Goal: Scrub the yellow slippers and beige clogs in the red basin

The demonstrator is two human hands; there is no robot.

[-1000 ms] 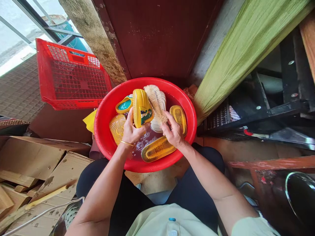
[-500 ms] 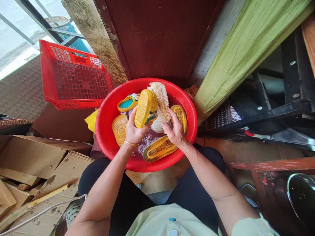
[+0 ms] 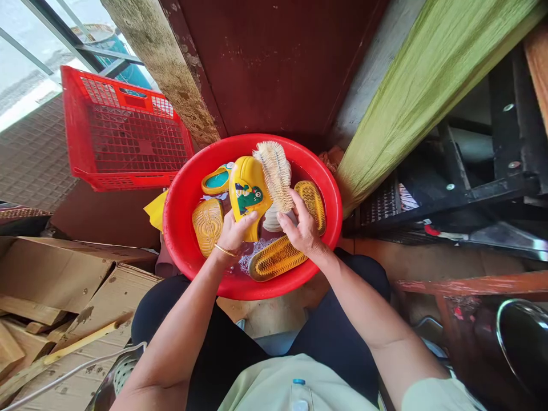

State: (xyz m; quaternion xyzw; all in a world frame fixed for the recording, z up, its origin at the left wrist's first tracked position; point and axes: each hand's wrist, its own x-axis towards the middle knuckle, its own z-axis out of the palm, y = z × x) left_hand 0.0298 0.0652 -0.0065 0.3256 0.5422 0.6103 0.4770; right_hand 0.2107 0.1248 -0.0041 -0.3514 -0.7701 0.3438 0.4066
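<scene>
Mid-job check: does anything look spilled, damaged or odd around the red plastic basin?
Nothing odd stands out inside the red plastic basin. At the picture's lower left, the flat brown cardboard flap has dark blotches, perhaps damp splashes. Beyond the basin, paint on the dark-red frame looks chipped.

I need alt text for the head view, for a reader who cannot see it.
A person's left hand holds a yellow shoe and the right hand a brush above a red tub of foamy water. More yellow footwear lies in the tub.
</scene>
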